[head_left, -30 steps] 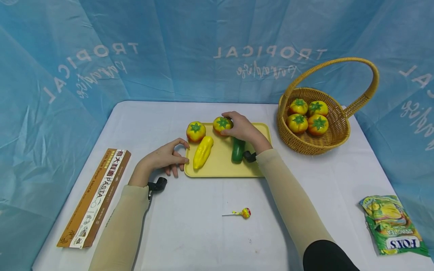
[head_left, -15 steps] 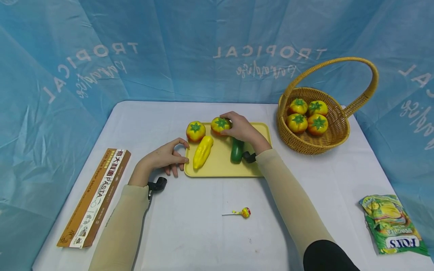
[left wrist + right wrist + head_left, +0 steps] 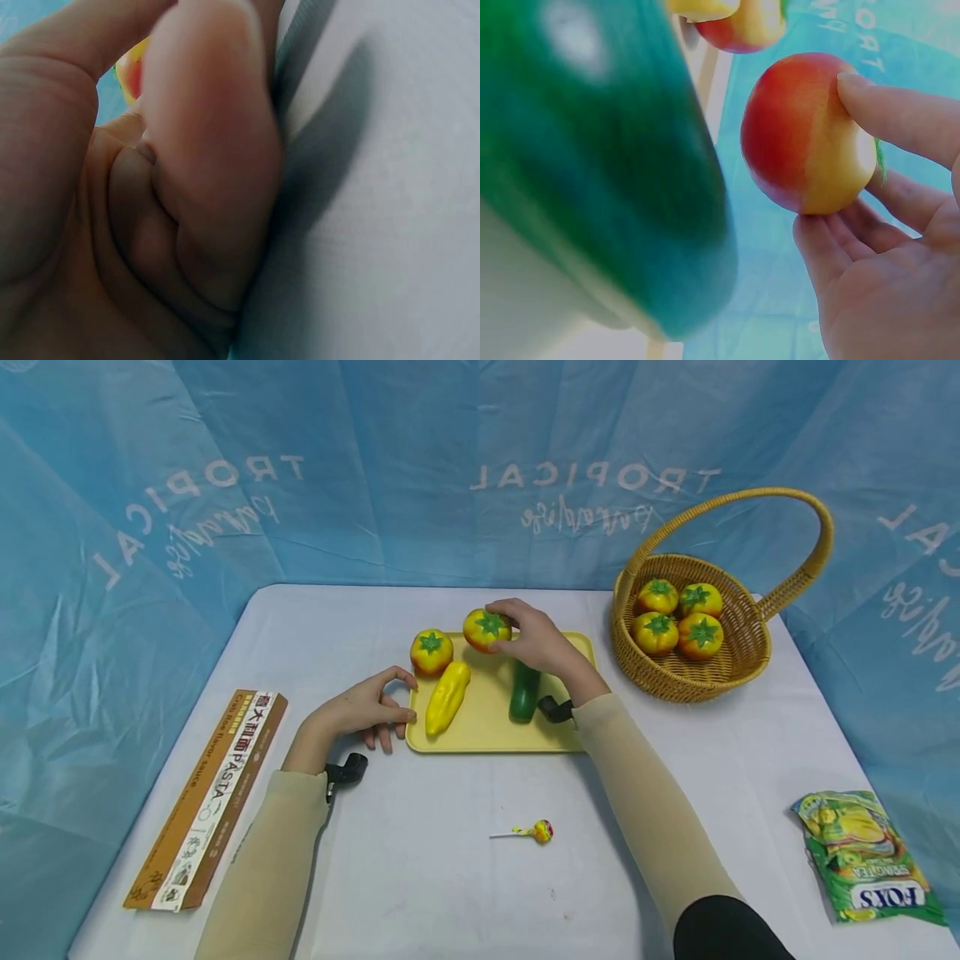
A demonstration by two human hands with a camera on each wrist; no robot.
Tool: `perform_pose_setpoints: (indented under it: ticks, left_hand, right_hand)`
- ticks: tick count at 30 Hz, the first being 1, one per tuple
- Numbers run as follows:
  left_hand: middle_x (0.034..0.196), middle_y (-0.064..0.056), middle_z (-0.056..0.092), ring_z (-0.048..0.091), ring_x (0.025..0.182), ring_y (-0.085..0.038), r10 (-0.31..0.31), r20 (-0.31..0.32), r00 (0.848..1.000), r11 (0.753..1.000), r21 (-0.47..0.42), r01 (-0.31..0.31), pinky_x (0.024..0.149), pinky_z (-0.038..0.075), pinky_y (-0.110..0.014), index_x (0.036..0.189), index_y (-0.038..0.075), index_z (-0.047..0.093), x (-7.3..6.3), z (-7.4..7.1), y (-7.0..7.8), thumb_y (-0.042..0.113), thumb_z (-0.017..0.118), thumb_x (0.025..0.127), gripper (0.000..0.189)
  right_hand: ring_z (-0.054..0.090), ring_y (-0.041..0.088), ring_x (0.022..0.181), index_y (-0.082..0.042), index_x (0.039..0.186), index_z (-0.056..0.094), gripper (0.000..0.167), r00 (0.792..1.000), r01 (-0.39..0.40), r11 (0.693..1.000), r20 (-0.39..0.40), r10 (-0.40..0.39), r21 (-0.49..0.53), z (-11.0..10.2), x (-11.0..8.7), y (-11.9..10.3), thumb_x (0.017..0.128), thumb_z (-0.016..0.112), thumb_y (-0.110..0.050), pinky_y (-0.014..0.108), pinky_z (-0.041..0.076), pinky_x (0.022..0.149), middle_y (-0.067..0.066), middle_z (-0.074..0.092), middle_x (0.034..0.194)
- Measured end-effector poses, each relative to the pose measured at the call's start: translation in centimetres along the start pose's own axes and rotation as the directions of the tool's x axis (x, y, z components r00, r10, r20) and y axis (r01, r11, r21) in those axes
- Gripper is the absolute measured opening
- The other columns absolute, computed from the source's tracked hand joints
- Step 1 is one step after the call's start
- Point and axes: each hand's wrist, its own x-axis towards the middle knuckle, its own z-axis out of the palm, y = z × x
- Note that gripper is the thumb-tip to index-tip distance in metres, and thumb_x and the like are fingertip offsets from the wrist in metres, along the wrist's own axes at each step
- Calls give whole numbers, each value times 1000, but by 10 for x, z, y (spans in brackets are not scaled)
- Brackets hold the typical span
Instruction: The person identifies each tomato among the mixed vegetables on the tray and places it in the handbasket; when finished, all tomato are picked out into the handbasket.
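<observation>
In the head view my right hand (image 3: 542,639) holds a yellow-and-red tomato (image 3: 487,629) with green star-shaped leaves over the back edge of a pale yellow tray (image 3: 491,727). The right wrist view shows thumb and fingers round this tomato (image 3: 802,135), with bare space below it. My left hand (image 3: 362,706) rests at the tray's left rim, index finger and thumb spread apart along it. On the tray lie a long yellow fruit (image 3: 447,699) and a dark green cucumber (image 3: 523,692), partly under my right hand. Another tomato (image 3: 431,652) sits at the tray's back left corner.
A wicker basket (image 3: 693,681) with a tall handle and several tomatoes stands at the back right. A pasta box (image 3: 206,802) lies at the left, a lollipop (image 3: 542,832) in front of the tray, and a green snack bag (image 3: 870,857) at the front right.
My right hand has moved slightly left, then lifted the tomato up and towards the back of the tray. The cucumber has shifted a little left. My left hand stays at the rim.
</observation>
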Motion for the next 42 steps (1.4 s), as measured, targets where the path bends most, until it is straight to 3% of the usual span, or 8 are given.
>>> perform_pose_setpoints:
  ticks: [10, 20, 24, 29, 34, 36, 39, 42]
  left_hand:
    - [81, -9, 76, 75, 59, -27, 11, 11, 1000, 1000, -8, -11, 49, 57, -30, 144, 22, 39, 2, -1, -3, 35, 73, 101, 57]
    - [81, -9, 76, 74, 58, -27, 10, 6, 1000, 1000, -6, -10, 50, 57, -31, 144, 23, 39, 3, 0, -4, 36, 73, 100, 57]
    - [81, -9, 76, 74, 58, -26, 5, 3, 1000, 1000, -1, -5, 50, 57, -30, 144, 22, 38, 3, -1, -3, 36, 73, 101, 57]
    - [81, -9, 76, 74, 58, -27, 4, 3, 1000, 1000, -7, -4, 49, 57, -30, 144, 22, 39, 2, 0, -2, 35, 73, 101, 57]
    - [82, -9, 77, 74, 58, -27, 11, 10, 1000, 1000, -16, -11, 49, 56, -30, 144, 22, 39, 4, 1, -4, 36, 74, 100, 58]
    - [82, -10, 77, 74, 58, -27, 8, 9, 1000, 1000, -16, -7, 49, 56, -30, 144, 22, 39, 5, 0, -4, 36, 74, 100, 57]
    - [81, -9, 76, 74, 58, -26, -2, 4, 1000, 1000, -16, 2, 49, 56, -30, 144, 22, 39, 5, -1, -5, 36, 74, 100, 58]
    - [81, -9, 76, 74, 58, -26, -12, 4, 1000, 1000, -19, 12, 49, 56, -29, 144, 22, 39, 4, -1, -5, 36, 74, 100, 58]
  right_hand:
    - [46, 29, 152, -11, 158, 48, 64, 999, 31, 999, -12, -31, 20, -21, -26, -1, 100, 74, -17, 46, 37, 129, 7, 44, 165]
    - [41, 27, 157, -12, 156, 50, 63, 998, 66, 994, -27, -64, 91, -65, -68, 2, 99, 76, -13, 46, 31, 132, 7, 44, 165]
    - [37, 28, 159, -12, 157, 50, 62, 999, 25, 993, -30, -22, 115, -89, -88, 4, 100, 75, -11, 49, 28, 133, 8, 44, 166]
    - [34, 29, 161, -19, 159, 48, 66, 996, -68, 993, -46, 73, 92, -118, -114, 16, 99, 77, -20, 51, 31, 131, 6, 41, 167]
    - [47, 24, 149, -26, 160, 47, 68, 983, -167, 984, -71, 170, 58, -143, -138, 31, 99, 78, -31, 26, 55, 105, 8, 49, 161]
    - [54, 20, 139, -26, 160, 47, 69, 975, -198, 979, -93, 201, 44, -150, -145, 38, 99, 77, -35, 16, 56, 90, 10, 53, 157]
    - [56, 15, 130, -24, 160, 47, 71, 960, -242, 970, -136, 244, 29, -159, -151, 50, 98, 77, -39, 8, 52, 84, 12, 53, 156]
    - [55, 20, 134, -21, 162, 44, 72, 945, -288, 957, -148, 291, 45, -166, -156, 61, 99, 75, -40, 8, 53, 83, 14, 50, 157]
